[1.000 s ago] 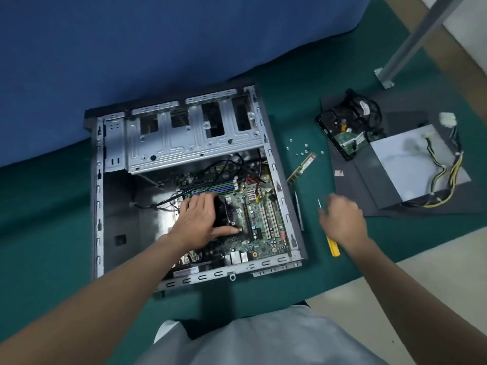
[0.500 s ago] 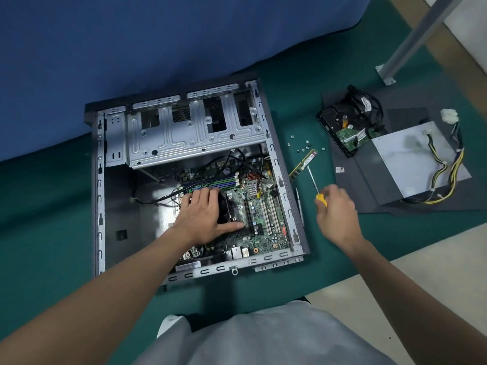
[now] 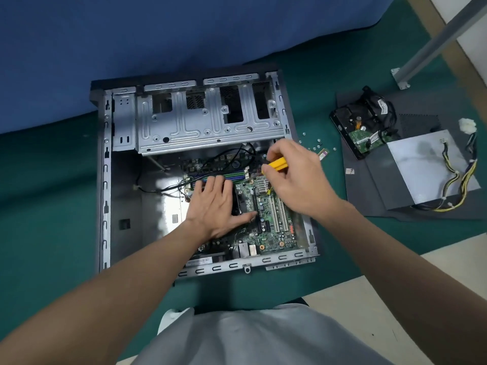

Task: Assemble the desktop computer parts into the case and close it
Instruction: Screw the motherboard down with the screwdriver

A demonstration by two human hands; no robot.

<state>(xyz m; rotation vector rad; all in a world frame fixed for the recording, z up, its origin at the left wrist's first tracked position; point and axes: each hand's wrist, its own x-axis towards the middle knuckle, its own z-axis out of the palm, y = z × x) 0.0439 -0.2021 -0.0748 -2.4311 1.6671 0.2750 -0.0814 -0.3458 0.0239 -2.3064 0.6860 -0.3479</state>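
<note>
One case label (image 3: 201, 261) blurred; right hand (image 3: 296, 181) grips screwdriver (image 3: 277, 163).

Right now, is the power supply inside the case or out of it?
Out. The power supply lies on a dark sheet to the right of the open case, with its cables loose beside it.

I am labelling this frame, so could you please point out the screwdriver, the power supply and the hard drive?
screwdriver (image 3: 278, 164), head view, on its yellow handle.
power supply (image 3: 416, 169), head view, on its grey top face.
hard drive (image 3: 361, 137), head view, on its green circuit board.
</note>
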